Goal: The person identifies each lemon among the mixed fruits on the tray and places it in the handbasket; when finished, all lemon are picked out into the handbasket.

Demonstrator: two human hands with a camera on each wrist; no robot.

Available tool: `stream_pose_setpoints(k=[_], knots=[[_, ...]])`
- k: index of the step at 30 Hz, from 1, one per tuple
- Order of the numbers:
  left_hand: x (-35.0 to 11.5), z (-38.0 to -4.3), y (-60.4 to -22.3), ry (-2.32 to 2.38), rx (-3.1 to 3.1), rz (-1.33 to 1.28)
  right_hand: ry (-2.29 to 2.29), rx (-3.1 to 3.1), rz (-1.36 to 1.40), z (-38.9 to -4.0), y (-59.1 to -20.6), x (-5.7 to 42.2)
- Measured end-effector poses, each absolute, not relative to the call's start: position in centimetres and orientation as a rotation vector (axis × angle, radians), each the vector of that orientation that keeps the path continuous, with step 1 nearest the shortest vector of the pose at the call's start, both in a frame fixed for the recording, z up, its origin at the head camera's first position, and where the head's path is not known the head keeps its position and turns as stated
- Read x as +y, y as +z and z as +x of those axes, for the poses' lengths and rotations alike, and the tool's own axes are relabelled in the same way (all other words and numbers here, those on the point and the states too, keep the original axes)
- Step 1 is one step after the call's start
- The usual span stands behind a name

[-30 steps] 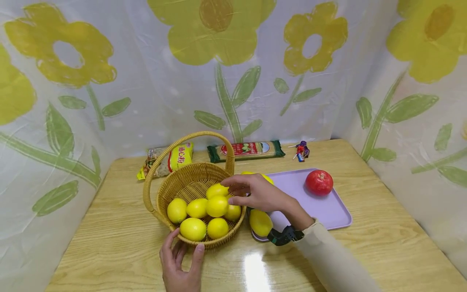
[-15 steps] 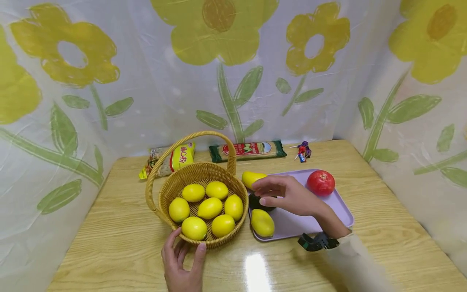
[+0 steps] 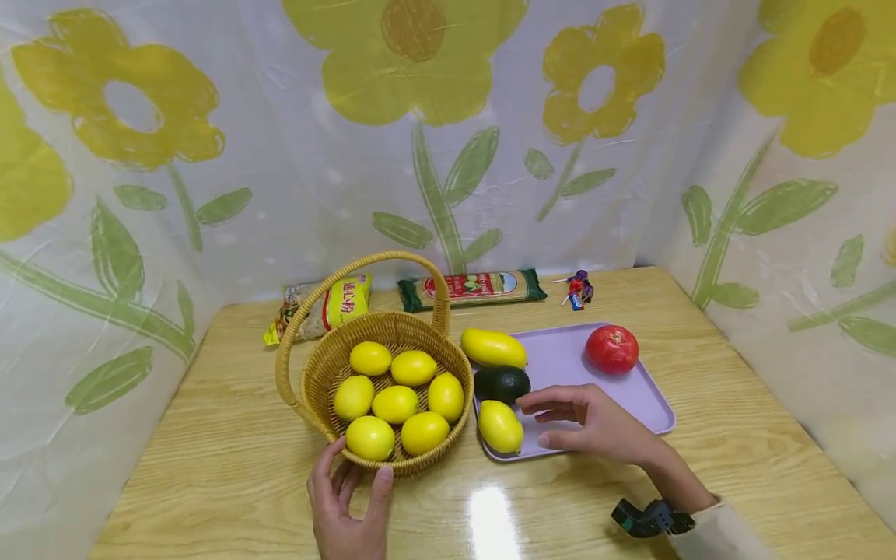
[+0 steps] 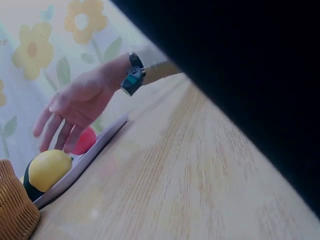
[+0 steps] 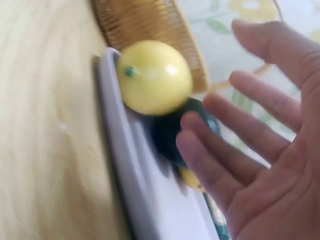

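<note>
My left hand (image 3: 348, 502) touches the near rim of a round wicker basket (image 3: 392, 327) with fingertips and thumb. Several lemons (image 3: 395, 404) lie spread inside it. Over a lilac tray (image 3: 553, 350), my right hand (image 3: 595, 428) hovers with loosely bent, parted fingers and nothing in it. Just left of its fingertips, a lemon (image 3: 500, 427) sits in the tray's near left corner. Behind that lemon are a dark green avocado (image 3: 502, 384) and a yellow mango (image 3: 493, 348). In the right wrist view, the lemon (image 5: 154, 77) partly covers the avocado (image 5: 172, 132).
A red pomegranate (image 3: 612, 349) lies at the tray's far right. Along the back of the wooden table (image 3: 231, 435) are a pasta bag (image 3: 346, 299), a green-ended noodle packet (image 3: 472, 289) and some lollipops (image 3: 577, 289). The basket's tall handle (image 3: 350, 268) arches above it.
My right hand has moved from over the basket rightward and toward me, over the tray, leaving the lemons lying spread in the basket. The left hand has stayed at the rim.
</note>
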State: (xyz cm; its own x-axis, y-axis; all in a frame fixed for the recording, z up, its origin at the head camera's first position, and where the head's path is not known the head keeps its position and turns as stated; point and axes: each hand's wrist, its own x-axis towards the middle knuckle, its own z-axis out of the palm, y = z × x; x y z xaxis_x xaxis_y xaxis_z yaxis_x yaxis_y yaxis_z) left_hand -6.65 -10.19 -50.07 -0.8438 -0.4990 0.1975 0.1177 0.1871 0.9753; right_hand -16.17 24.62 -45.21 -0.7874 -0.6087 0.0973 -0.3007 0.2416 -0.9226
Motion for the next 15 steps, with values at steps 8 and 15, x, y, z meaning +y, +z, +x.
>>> stream_pose_setpoints(k=[8, 15], knots=[[-10.3, -6.5, -50.0, -1.705, -1.993, 0.36, -1.485, 2.384, -0.787, -15.7, -47.4, 21.6], [-10.3, -6.6, -50.0, -1.691, -1.997, 0.352, -1.479, 2.455, -0.78, -15.7, -46.3, 21.3]])
